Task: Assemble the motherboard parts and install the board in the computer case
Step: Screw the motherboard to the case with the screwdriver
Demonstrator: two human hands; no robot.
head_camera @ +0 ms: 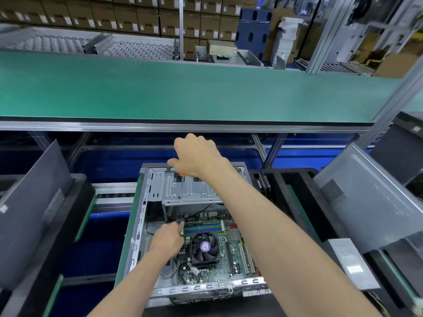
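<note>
You had the motherboard (pixel 212 248) seated in the computer case (pixel 142 216), lower centre of the frame. Your right hand (pixel 196 154) was closed round the screwdriver (pixel 180 187), its shaft dropping through the drive cage. Your left hand (pixel 168 240) pinched near the tip. Judgement: keep the shaft vertical and steady the screw before driving.

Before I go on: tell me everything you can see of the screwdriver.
The screwdriver stands nearly upright over the open computer case. Its orange handle is mostly hidden in the right hand, which grips it from above. The thin metal shaft runs down past the grey drive bracket towards the motherboard, where the left hand pinches near the tip. The tip itself cannot be made out.
</note>
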